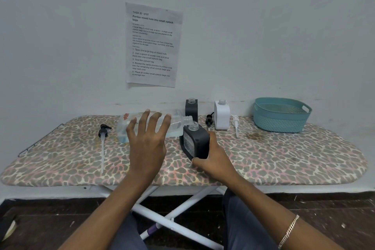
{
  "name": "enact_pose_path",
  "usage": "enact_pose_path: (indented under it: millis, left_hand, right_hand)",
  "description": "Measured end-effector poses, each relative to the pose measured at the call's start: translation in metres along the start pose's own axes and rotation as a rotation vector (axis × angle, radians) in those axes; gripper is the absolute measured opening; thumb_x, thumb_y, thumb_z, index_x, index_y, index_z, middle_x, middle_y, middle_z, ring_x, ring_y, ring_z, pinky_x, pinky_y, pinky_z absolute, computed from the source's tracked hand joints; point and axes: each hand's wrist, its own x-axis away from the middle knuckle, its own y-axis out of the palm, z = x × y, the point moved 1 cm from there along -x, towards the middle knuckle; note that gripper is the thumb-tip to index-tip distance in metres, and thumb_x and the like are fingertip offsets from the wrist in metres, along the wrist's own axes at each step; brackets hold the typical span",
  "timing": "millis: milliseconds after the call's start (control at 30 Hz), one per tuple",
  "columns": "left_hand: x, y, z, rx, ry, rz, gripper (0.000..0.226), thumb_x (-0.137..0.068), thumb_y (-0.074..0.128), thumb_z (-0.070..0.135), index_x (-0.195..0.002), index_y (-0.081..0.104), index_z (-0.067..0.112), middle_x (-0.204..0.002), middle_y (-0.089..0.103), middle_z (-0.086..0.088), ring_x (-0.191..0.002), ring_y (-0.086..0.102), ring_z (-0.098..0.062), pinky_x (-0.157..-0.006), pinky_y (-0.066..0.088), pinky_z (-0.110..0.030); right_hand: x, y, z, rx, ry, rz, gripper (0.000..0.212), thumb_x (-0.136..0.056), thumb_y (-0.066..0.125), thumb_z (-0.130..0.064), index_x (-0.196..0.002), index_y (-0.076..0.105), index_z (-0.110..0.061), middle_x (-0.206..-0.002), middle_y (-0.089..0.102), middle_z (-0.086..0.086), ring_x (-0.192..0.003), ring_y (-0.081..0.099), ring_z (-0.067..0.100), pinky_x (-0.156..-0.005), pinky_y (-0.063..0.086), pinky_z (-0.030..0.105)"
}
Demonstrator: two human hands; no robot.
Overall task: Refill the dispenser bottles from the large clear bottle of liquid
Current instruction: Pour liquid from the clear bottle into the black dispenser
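My left hand holds the large clear bottle on its side, fingers spread over its top. A little pale blue liquid lies along the bottle's lower side. Its open neck points right, just above the open mouth of a black dispenser bottle. My right hand grips that dispenser low on its near side and tilts it left toward the neck. A second black dispenser bottle and a white one stand uncapped by the wall.
Everything sits on an ironing board with a leopard-print cover. A black pump head with a long tube lies at the left. Another black pump and a white pump lie beside the white bottle. A teal basket stands far right.
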Motion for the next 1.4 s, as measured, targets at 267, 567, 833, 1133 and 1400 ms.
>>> enact_pose_path:
  millis: [267, 567, 833, 1133, 1400]
  left_hand:
    - [0.0006, -0.0005, -0.0001, -0.001, 0.001, 0.003, 0.073, -0.073, 0.068, -0.011, -0.140, 0.062, 0.018, -0.140, 0.060, -0.011, -0.142, 0.048, -0.038, -0.112, 0.032, -0.062]
    - [0.0008, 0.0007, -0.0008, -0.003, 0.004, 0.011, 0.073, -0.073, 0.068, -0.012, -0.140, 0.063, 0.017, -0.139, 0.060, -0.012, -0.141, 0.049, -0.038, -0.112, 0.032, -0.062]
    - [0.0010, 0.0014, -0.0004, 0.007, 0.002, 0.011, 0.074, -0.073, 0.068, -0.012, -0.141, 0.062, 0.017, -0.140, 0.060, -0.012, -0.141, 0.050, -0.038, -0.112, 0.031, -0.062]
    - [0.0010, 0.0008, 0.0001, 0.015, 0.005, 0.015, 0.074, -0.073, 0.068, -0.012, -0.141, 0.061, 0.017, -0.139, 0.061, -0.012, -0.139, 0.052, -0.037, -0.112, 0.031, -0.062]
    - [0.0016, 0.0013, -0.0001, 0.020, 0.007, 0.013, 0.074, -0.073, 0.069, -0.012, -0.141, 0.061, 0.017, -0.140, 0.061, -0.012, -0.135, 0.056, -0.034, -0.112, 0.033, -0.062]
  right_hand:
    - [-0.0010, 0.0003, 0.0012, -0.008, -0.008, -0.002, 0.079, -0.079, 0.078, -0.014, -0.137, 0.031, -0.035, -0.109, 0.069, 0.000, -0.071, 0.075, 0.013, -0.055, 0.057, 0.022]
    - [-0.0017, 0.0008, 0.0029, 0.000, -0.018, 0.005, 0.077, -0.078, 0.078, -0.016, -0.135, 0.031, -0.038, -0.109, 0.068, -0.002, -0.071, 0.075, 0.014, -0.058, 0.063, 0.031]
    - [-0.0014, 0.0003, 0.0017, -0.017, -0.012, -0.003, 0.078, -0.078, 0.079, -0.014, -0.136, 0.031, -0.036, -0.111, 0.068, 0.000, -0.072, 0.076, 0.014, -0.056, 0.058, 0.023]
    - [-0.0003, 0.0002, -0.0001, -0.010, -0.005, 0.000, 0.077, -0.079, 0.078, -0.014, -0.136, 0.031, -0.037, -0.109, 0.069, 0.002, -0.068, 0.076, 0.017, -0.051, 0.057, 0.025]
    - [0.0012, -0.0005, -0.0020, -0.033, 0.006, -0.006, 0.077, -0.080, 0.077, -0.011, -0.136, 0.031, -0.036, -0.108, 0.070, 0.004, -0.065, 0.076, 0.016, -0.050, 0.055, 0.024]
